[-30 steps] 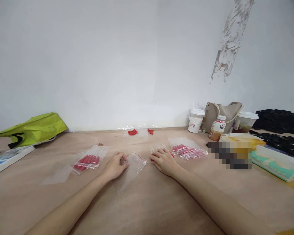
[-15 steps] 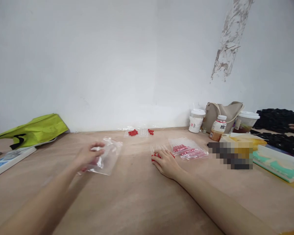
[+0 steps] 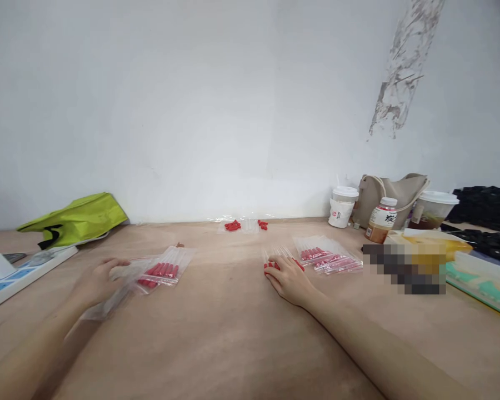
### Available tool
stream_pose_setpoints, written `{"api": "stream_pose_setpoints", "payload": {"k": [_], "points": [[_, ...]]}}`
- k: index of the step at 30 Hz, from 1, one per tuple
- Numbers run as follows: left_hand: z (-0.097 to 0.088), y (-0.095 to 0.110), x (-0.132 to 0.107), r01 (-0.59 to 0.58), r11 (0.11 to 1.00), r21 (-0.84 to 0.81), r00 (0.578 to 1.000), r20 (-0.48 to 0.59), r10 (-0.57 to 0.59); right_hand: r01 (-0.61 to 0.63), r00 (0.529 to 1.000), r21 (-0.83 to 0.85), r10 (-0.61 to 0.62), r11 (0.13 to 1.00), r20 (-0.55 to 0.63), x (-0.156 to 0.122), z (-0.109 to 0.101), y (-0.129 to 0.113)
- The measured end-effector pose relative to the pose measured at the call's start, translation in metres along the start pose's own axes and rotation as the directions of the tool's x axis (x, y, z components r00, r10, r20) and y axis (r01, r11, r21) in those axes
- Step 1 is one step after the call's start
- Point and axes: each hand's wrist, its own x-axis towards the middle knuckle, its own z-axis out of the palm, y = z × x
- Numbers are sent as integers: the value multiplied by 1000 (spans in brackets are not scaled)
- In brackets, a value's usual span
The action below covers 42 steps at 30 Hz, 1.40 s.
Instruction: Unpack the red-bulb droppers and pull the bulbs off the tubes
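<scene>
Your bare right hand is hiding parts of the thin, clear, red-ended sticks beneath it. Your bare left hand is blurring, leaving any grip on the flat, clear plastic bag below unclear.

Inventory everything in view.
Wall: one, white, back
Table: one, brown, foreground
Bag: one, lime, left
Strip: one, white and blue, left
Packets: several, clear, left and right
Heaps: two, red, back
Sticks: several, red and clear, centre
Paper cup: one, white, right
Bottle: one, brown, right
Handbag: one, beige, right
Lidded cup: one, clear, right
Black items: count unclear, far right
Tray: one, white and green, right
Yellow item: one, right
Left hand: one, at left packets
Right hand: one, over sticks
</scene>
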Motion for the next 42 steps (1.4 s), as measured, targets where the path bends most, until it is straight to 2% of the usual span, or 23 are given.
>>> {"api": "stream_pose_setpoints", "payload": {"k": [1,2,3,4,5,7,11,15,18,24,27,29,31,35,38,42], "points": [[-4,13,0,-84,996,16,996,14,84,4,1000,1,-4,1000,-4,0,0,0],[-6,27,1,-221,975,-1,973,68,221,7,1000,1,-7,1000,-8,0,0,0],[-8,39,1,-364,931,-30,919,148,365,9,1000,-1,-9,1000,-10,0,-1,0],[-7,49,1,-442,896,-39,874,207,440,9,1000,-3,-9,1000,-12,-1,-1,0],[-4,58,1,-470,882,-37,855,227,466,8,1000,-5,-8,1000,-12,-1,-1,0],[6,67,1,-483,875,-33,844,251,475,10,1000,-8,-10,1000,-9,-1,0,0],[26,71,4,-481,874,-73,836,264,481,19,1000,-17,-19,1000,-13,-1,1,1],[34,92,3,-478,866,-144,836,226,499,35,999,-23,-36,999,-19,-1,1,0],[38,130,-7,-524,817,-242,811,151,565,41,999,-29,-42,999,-11,0,0,0],[57,231,-25,-561,699,-443,776,14,631,49,999,-20,-49,999,-3,0,0,0],[63,259,-29,-570,652,-501,766,-37,641,42,999,-5,-42,999,-13,0,1,1],[62,262,-32,-550,657,-517,791,-69,608,32,999,15,-32,999,-22,0,0,1],[58,255,-37,-510,666,-545,823,-84,561,17,999,59,-15,998,-29,0,-2,1],[48,235,-47,-376,691,-618,879,-3,476,-14,1000,191,18,981,-20,0,-8,-7],[46,229,-46,-311,676,-668,888,49,457,34,999,240,-32,970,-10,3,-10,-16],[51,233,-38,-269,628,-730,892,57,448,120,993,195,-115,973,-38,12,-4,-22]]}}
